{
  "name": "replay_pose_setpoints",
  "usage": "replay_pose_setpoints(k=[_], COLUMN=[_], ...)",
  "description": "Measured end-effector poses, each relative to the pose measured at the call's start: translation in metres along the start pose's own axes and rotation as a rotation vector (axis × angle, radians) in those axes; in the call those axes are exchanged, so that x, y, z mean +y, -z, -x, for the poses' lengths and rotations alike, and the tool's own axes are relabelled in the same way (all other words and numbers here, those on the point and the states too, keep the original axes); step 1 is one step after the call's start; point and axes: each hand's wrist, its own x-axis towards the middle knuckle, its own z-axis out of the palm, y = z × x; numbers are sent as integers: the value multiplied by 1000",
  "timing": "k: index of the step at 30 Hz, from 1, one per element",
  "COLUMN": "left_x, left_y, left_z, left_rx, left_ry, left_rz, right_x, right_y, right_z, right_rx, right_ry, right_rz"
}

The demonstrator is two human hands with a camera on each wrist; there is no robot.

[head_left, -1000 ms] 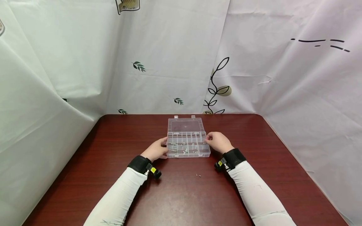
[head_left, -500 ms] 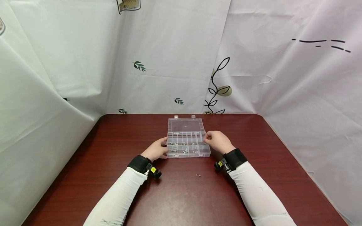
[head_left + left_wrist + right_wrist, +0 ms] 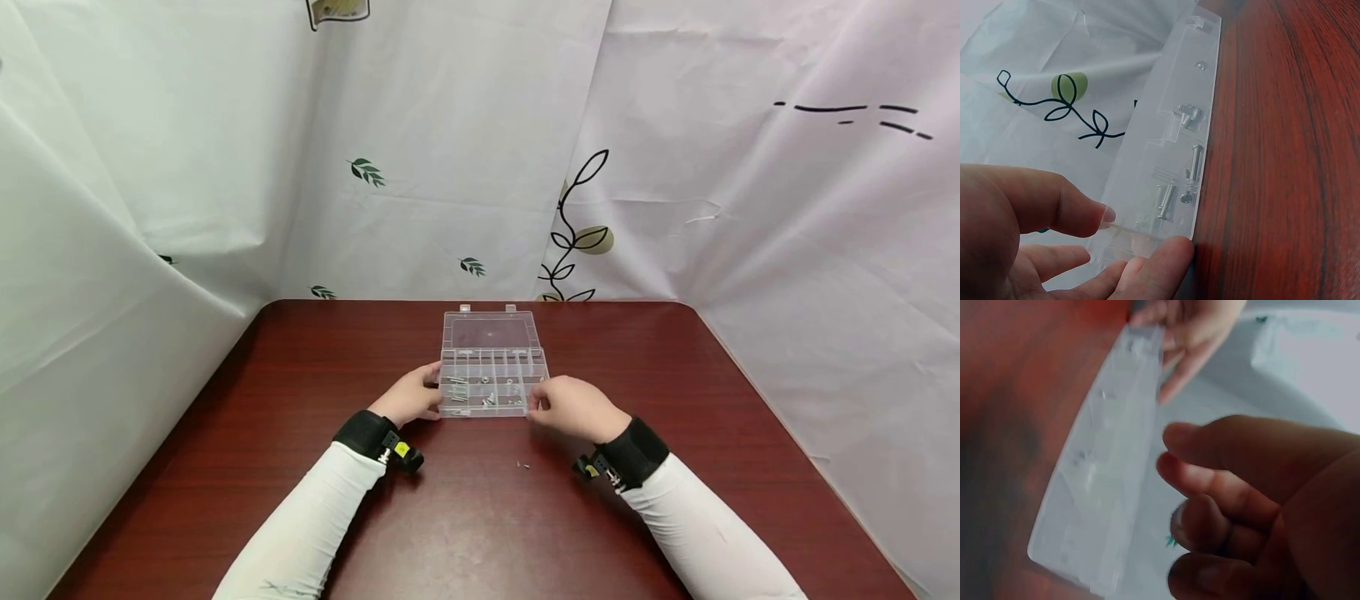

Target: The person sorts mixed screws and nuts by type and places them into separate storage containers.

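Note:
A clear plastic compartment box (image 3: pixel 495 412) stands on the table with its lid (image 3: pixel 491 331) laid back. Screws (image 3: pixel 1166 200), nuts (image 3: pixel 485 380) and other small metal parts lie in some compartments. My left hand (image 3: pixel 411 397) grips the box's left end, thumb at the upper edge and fingers low against the side in the left wrist view. My right hand (image 3: pixel 576 408) is by the box's front right corner, overlapping it in the head view. Its fingers (image 3: pixel 1200 522) curl loosely, with no part visible between thumb and forefinger. Two tiny screws (image 3: pixel 527 466) lie in front of the box.
The dark red wooden table (image 3: pixel 480 533) extends around the box on all sides. White patterned cloth (image 3: pixel 450 150) hangs behind the table and along both sides. Each wrist wears a black strap (image 3: pixel 633 451) with a small camera.
My right hand has come away from the box's right-hand compartments, moving nearer and slightly left to the front corner. My left hand stays at the box's left end.

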Motion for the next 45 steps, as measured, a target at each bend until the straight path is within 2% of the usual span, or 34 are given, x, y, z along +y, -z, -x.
replay_pose_setpoints(k=[7,16,31,45], left_x=[0,-2,1,1], left_y=[3,2,1,-1], left_z=[0,-1,1,1], left_rx=[-3,6,4,4], left_ry=[-1,-1,-13,-17], left_rz=[7,26,18,10], right_x=[-12,-16,-15,-14], right_y=[-12,-27,-30,-35], right_z=[15,16,16,16], right_rx=[-145,-221,-234,-235], right_ry=[145,184,182,229], right_rz=[29,42,29,23])
